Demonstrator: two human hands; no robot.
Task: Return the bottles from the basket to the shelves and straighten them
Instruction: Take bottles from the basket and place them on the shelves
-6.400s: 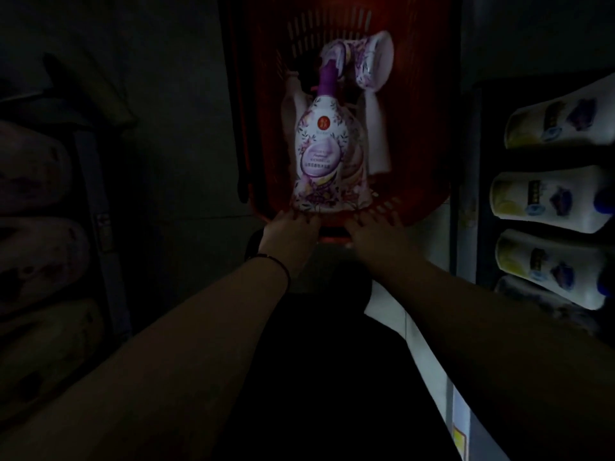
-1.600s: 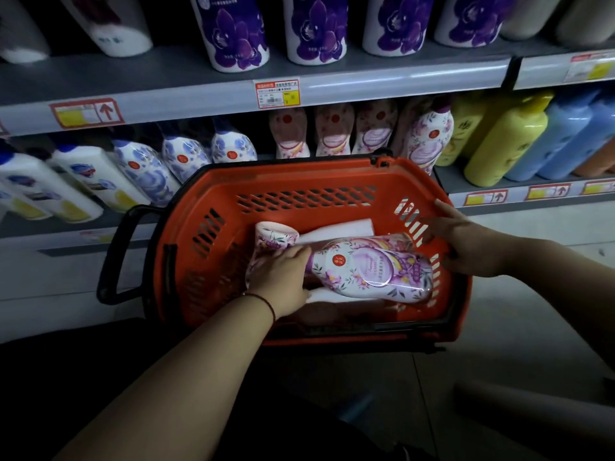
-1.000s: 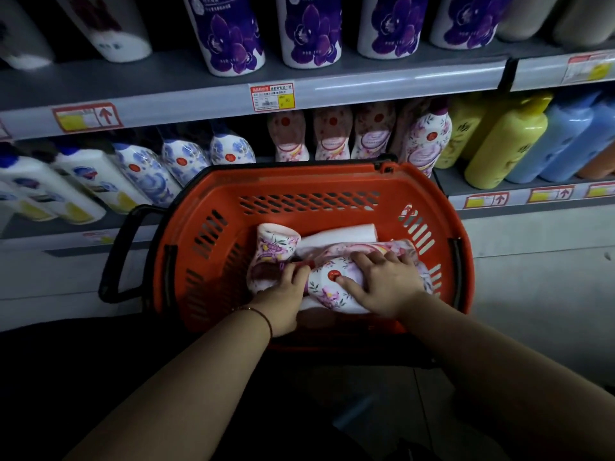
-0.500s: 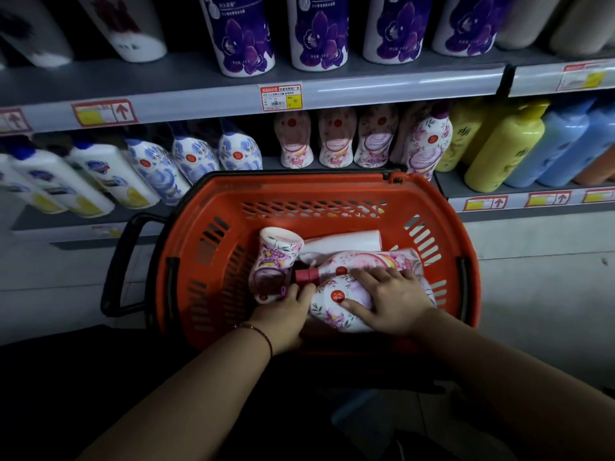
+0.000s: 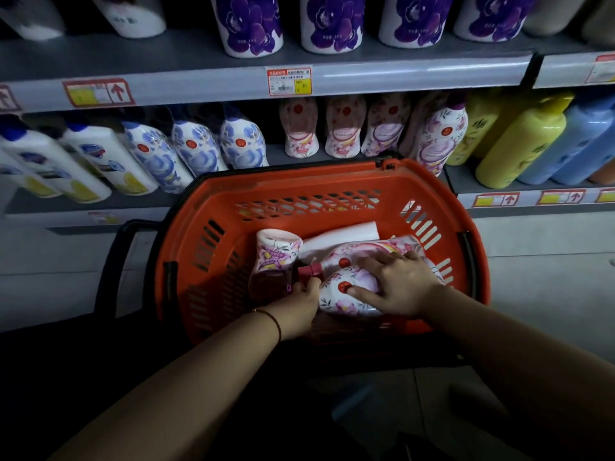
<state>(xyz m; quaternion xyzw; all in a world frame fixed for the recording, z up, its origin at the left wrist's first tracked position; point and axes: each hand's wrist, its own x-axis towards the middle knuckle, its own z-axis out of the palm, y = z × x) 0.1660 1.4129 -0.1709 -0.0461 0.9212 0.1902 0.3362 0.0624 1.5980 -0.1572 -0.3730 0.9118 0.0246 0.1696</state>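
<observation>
Head view: inside the orange basket (image 5: 332,194), the right hand (image 5: 404,284) lies with spread fingers over the nearest floral bottle (image 5: 346,299); the left hand (image 5: 296,304) apparently pinches its neck. Pick-up step; next, lift it clear toward the shelf (image 5: 276,154) behind the basket.

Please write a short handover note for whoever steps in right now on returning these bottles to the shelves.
Left hand: in the orange basket, fingers curled at the neck of the near floral bottle; exact grip unclear.
Right hand: spread flat on that same bottle.
Also in the basket: a second floral bottle behind it, a third bottle at left and a white bottle at the back.
Done: nothing shelved yet from this basket.
Left: lift each bottle out, place with the matching pink floral row on the lower shelf, then straighten.
</observation>
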